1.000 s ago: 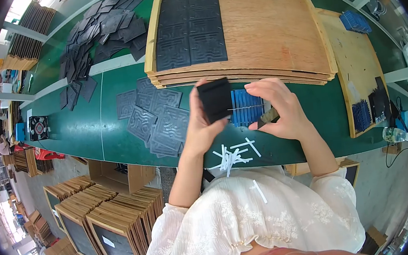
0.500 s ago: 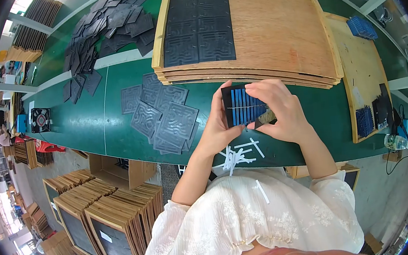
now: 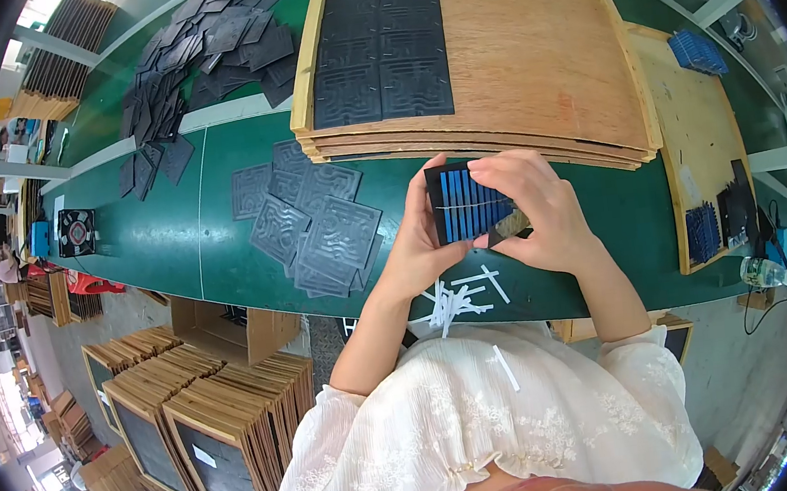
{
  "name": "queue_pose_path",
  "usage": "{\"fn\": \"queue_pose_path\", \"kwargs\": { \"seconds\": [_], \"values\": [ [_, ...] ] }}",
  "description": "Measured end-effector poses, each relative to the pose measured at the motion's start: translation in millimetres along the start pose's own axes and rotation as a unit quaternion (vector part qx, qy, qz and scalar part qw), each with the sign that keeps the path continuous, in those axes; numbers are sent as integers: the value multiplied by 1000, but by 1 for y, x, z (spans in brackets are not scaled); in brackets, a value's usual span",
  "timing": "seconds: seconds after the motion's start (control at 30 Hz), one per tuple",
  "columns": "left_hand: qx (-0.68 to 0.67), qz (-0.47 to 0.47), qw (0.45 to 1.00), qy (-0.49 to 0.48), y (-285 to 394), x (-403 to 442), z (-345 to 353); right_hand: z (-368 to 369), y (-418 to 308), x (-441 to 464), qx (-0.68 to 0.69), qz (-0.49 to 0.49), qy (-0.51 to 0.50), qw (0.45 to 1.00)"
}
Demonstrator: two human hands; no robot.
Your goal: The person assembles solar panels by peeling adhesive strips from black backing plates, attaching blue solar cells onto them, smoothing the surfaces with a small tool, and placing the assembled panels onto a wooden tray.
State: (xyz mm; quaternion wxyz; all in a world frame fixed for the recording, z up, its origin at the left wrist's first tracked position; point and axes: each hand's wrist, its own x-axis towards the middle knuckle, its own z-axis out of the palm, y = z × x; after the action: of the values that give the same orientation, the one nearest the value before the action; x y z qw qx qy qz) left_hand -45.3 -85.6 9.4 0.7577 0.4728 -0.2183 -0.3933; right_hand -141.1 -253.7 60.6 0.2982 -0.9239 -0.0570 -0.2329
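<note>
Both hands hold a small black square panel with blue strips, raised above the green table's near side. My left hand grips its left edge, with the thumb along the bottom. My right hand closes on the right side, fingers over the top and thumb below. Under the right fingers a brownish piece shows in part; its kind is unclear. Just below the hands lies a heap of white strips. To the left, several black patterned square plates overlap on the table.
Stacked wooden trays stand beyond my hands, black plates in the top one's left part. A pile of black plates lies far left. Blue strips and a plastic bottle are at right. Framed boards stand on the floor.
Almost nothing differs. Both hands keep hold of the panel in nearly the same place, and the view has shifted very slightly.
</note>
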Motion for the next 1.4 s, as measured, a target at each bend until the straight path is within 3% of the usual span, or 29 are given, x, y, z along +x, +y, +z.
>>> {"fn": "queue_pose_path", "kwargs": {
  "seconds": [0.33,0.93,1.13,1.23,1.4],
  "values": [
    [-111,-44,993,-27,1,0,-1,4,8,4,48,-23,8,999],
    [-117,-52,992,-21,5,-1,2,2,10,5,60,-34,13,998],
    [-159,-11,984,-77,3,-3,-3,-2,9,3,30,-18,-11,999],
    [-242,-75,966,-56,5,-4,-4,-2,11,1,19,-17,-15,1000],
    [-219,-80,971,-55,2,-4,-5,-1,13,0,15,-20,-20,999]
  ]
}}
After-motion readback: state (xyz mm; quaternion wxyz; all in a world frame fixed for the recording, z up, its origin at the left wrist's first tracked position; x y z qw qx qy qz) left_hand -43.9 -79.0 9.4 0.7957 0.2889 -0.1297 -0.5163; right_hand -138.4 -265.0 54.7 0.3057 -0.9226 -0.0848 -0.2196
